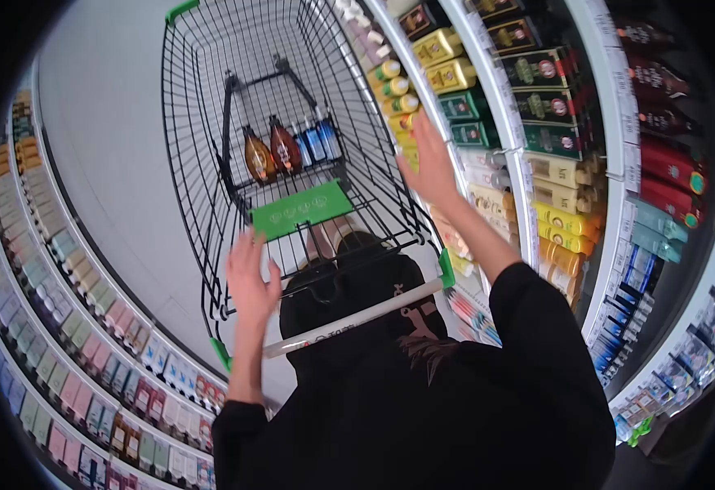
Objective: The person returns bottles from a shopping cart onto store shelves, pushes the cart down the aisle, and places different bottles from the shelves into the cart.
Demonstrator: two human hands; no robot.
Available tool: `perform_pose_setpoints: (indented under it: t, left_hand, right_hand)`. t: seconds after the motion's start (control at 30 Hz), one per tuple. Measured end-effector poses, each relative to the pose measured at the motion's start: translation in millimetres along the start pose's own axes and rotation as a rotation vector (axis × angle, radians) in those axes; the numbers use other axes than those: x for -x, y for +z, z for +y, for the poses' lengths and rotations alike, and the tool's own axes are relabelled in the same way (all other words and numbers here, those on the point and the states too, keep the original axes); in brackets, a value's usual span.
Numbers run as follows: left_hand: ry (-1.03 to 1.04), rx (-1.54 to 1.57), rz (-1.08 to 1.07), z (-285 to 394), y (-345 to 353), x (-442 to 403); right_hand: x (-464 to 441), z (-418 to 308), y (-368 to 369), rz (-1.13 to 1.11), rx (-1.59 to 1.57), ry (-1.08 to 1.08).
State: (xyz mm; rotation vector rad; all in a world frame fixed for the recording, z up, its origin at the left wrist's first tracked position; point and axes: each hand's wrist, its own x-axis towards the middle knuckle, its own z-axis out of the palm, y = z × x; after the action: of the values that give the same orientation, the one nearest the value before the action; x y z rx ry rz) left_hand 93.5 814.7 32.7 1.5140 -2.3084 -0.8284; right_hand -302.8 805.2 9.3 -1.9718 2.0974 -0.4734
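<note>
A wire shopping cart (179, 139) stands in front of me, its light handle bar (357, 318) crossing close to my body. My left hand (251, 278) is raised over the cart's near left side, thumb apart from the fingers, holding nothing. Over the right rim, beside the shelf, my right hand (432, 163) is stretched out with nothing in it. Inside the cart are an amber bottle (258, 157), a red-brown bottle (285, 147) and several blue bottles (317, 144). Between my hands lies a green panel (302, 209) on the cart.
Shelves (508, 163) of bottles and boxes rise close on the right, with yellow bottles (451, 75) and dark green boxes (547, 106). Along the left runs another shelf row (88, 302) of packaged goods. Pale floor (100, 139) shows between the left shelves and the cart.
</note>
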Motion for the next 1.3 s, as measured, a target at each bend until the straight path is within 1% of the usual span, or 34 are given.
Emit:
perform_pose_setpoints:
  t: [0.1, 0.17, 0.23, 0.27, 0.3, 0.37, 0.4, 0.43, 0.5, 0.53, 0.63, 0.67, 0.7, 0.77, 0.8, 0.83, 0.87, 0.9, 0.93, 1.0, 1.03, 1.1, 1.13, 1.17, 1.23, 1.3]
  left_hand:
    - [0.028, -0.097, 0.008, -26.1, 16.3, -54.5]
    - [0.039, -0.111, 0.034, -45.1, 39.4, -87.1]
    - [0.039, -0.162, 0.051, -59.5, 63.9, -118.7]
    - [0.049, -0.195, 0.076, -74.3, 80.4, -131.5]
    - [0.057, -0.223, 0.102, -88.1, 97.4, -141.3]
    - [0.007, -0.209, 0.121, -107.4, 126.4, -159.5]
    - [-0.011, -0.188, 0.146, -121.5, 142.0, -165.5]
    - [-0.019, -0.178, 0.125, -136.5, 159.1, -168.2]
    - [-0.178, -0.253, 0.084, -167.0, 195.7, -169.4]
    - [-0.228, -0.235, 0.069, -179.4, 211.3, -167.6]
    - [-0.334, -0.277, -0.019, -207.2, 248.6, -158.9]
    - [-0.404, -0.232, -0.050, -212.3, 258.3, -156.5]
    - [-0.478, -0.170, -0.079, -221.9, 269.5, -153.0]
    - [-0.688, 0.016, -0.176, -248.5, 298.9, -149.3]
    - [-0.736, 0.241, -0.180, -243.9, 299.8, -148.3]
    - [-0.722, 0.347, -0.109, -267.2, 326.3, -142.6]
    - [-0.695, 0.287, -0.057, -289.2, 350.0, -135.4]
    - [-0.664, 0.228, -0.007, -290.1, 358.5, -133.6]
    - [-0.674, 0.235, -0.006, -291.4, 366.1, -132.7]
    - [-0.762, 0.135, 0.029, -295.5, 374.3, -132.6]
    - [-0.772, 0.137, 0.032, -289.4, 370.2, -134.4]
    - [-0.739, 0.323, 0.100, -269.0, 356.4, -137.4]
    - [-0.759, 0.388, 0.105, -252.7, 344.7, -140.6]
    - [-0.728, 0.332, 0.191, -252.5, 348.7, -140.6]
    - [-0.819, 0.518, 0.130, -240.6, 333.9, -144.0]
    - [-0.849, 0.559, 0.109, -239.2, 324.5, -143.6]
  right_hand:
    - [-40.4, 29.2, 43.2, 0.048, 0.031, 0.093]
    - [-53.3, 32.9, 78.1, -0.082, -0.212, 0.361]
    - [-44.8, 58.8, 133.1, -0.164, -0.423, 0.445]
    - [-41.7, 62.6, 138.1, -0.251, -0.506, 0.664]
    - [-38.9, 55.8, 130.4, -0.271, -0.495, 0.683]
    - [-36.0, 32.2, 112.5, -0.176, -0.501, 0.707]
    - [-33.6, 38.1, 122.8, -0.152, -0.465, 0.690]
    - [-28.2, 39.4, 124.6, -0.168, -0.457, 0.707]
    - [-30.3, 33.8, 117.6, -0.172, -0.563, 0.719]
    - [-29.9, 32.8, 118.0, -0.156, -0.604, 0.724]
    - [-31.7, 28.4, 112.0, -0.193, -0.598, 0.733]
    - [-30.6, 27.8, 112.4, -0.173, -0.654, 0.709]
    - [-31.3, 27.9, 111.5, -0.187, -0.641, 0.712]
    - [-32.5, 27.3, 109.0, -0.226, -0.635, 0.674]
    - [-33.4, 26.6, 109.1, -0.227, -0.673, 0.709]
    - [-34.8, 25.1, 107.6, -0.242, -0.665, 0.706]
    - [-35.7, 23.6, 105.2, -0.256, -0.677, 0.735]
    - [-35.4, 23.1, 104.2, -0.267, -0.687, 0.765]
    - [-33.3, 24.2, 107.6, -0.235, -0.728, 0.761]
    - [-31.6, 25.0, 107.7, -0.247, -0.711, 0.751]
    - [-31.4, 24.8, 107.0, -0.250, -0.703, 0.739]
    - [-30.9, 24.4, 107.0, -0.259, -0.674, 0.717]
    - [-29.6, 25.0, 107.7, -0.254, -0.683, 0.726]
    - [-29.2, 24.4, 107.7, -0.241, -0.696, 0.734]
    - [-29.6, 22.1, 108.9, -0.224, -0.687, 0.747]
    - [-32.0, 21.4, 107.9, -0.248, -0.623, 0.713]
